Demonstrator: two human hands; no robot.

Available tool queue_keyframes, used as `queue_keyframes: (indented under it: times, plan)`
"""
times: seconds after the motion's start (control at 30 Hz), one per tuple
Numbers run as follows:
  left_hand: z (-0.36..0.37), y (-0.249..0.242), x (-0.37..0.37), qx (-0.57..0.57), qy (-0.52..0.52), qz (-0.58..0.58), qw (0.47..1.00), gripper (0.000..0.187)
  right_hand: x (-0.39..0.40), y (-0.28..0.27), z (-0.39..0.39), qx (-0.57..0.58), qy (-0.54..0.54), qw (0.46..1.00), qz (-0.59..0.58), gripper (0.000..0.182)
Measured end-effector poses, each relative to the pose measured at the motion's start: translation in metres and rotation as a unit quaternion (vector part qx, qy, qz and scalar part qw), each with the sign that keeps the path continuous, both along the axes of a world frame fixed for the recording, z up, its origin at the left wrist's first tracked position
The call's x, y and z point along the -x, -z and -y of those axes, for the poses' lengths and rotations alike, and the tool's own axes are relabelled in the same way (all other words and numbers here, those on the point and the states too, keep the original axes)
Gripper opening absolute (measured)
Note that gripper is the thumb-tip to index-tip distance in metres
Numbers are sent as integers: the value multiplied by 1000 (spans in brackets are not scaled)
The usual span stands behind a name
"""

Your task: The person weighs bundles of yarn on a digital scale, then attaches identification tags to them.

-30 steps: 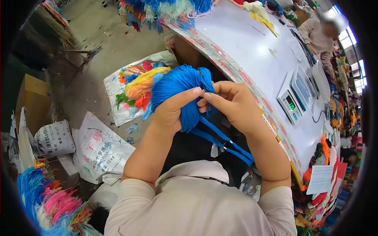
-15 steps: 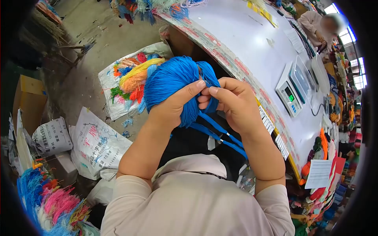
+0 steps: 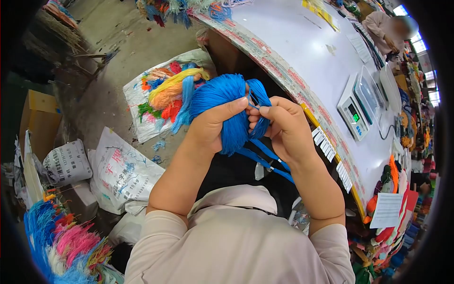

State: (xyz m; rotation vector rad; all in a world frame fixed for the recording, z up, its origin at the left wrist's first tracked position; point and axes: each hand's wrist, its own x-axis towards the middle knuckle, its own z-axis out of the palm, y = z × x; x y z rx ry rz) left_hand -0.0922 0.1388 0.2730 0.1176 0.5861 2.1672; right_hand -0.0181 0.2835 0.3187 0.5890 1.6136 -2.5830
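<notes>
A thick bundle of bright blue thread (image 3: 218,102) hangs between my two hands. My left hand (image 3: 218,119) is wrapped round its lower left side, the thumb laid across the front toward the right. With thumb and fingers pinched together, my right hand (image 3: 280,118) grips a thinner loop of the same thread at the bundle's right side. A thin blue strand stretches between the two thumbs. Blue bands of thread (image 3: 265,154) with small white marks trail below, over dark cloth at my lap.
Colourful yarn (image 3: 165,94) lies on a white sack on the floor. Right of me is a white table (image 3: 302,57) with a digital scale (image 3: 353,113). Printed sacks (image 3: 120,175), a cardboard box (image 3: 41,113) and more yarn are at left. Another person (image 3: 384,33) is beyond the table.
The view has shifted slightly, so most things appear a little further right. The loop at the right of the bundle has opened wider, with a strand now visible between my thumbs.
</notes>
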Motion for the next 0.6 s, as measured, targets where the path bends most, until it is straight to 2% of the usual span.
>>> queue_keyframes:
  times: [0.1, 0.17, 0.2, 0.23, 0.3, 0.4, 0.6]
  plan:
    - [-3, 8, 2, -48, 3, -4, 999, 24, 1, 1, -1, 52, 0, 999, -7, 8]
    - [0, 4, 4, -31, 10, -11, 999, 23, 1, 2, 0, -53, -16, 998, 13, 10]
    - [2, 2, 4, -11, 17, -18, 1000, 21, 1, 0, 1, -86, -42, 995, -33, 12]
    - [2, 0, 2, -12, 16, -16, 1000, 21, 1, -1, 1, -86, -43, 995, -32, 12]
    - [1, -5, -1, 87, -69, -86, 990, 17, 2, -3, 0, -217, -60, 974, -28, 13]
    - [3, -6, 0, 74, -64, -119, 988, 16, 4, -2, 1, -189, -56, 978, -63, 12]
    - [2, 2, 3, 43, -59, -84, 994, 18, 5, 14, 2, -180, -17, 981, -73, 9]
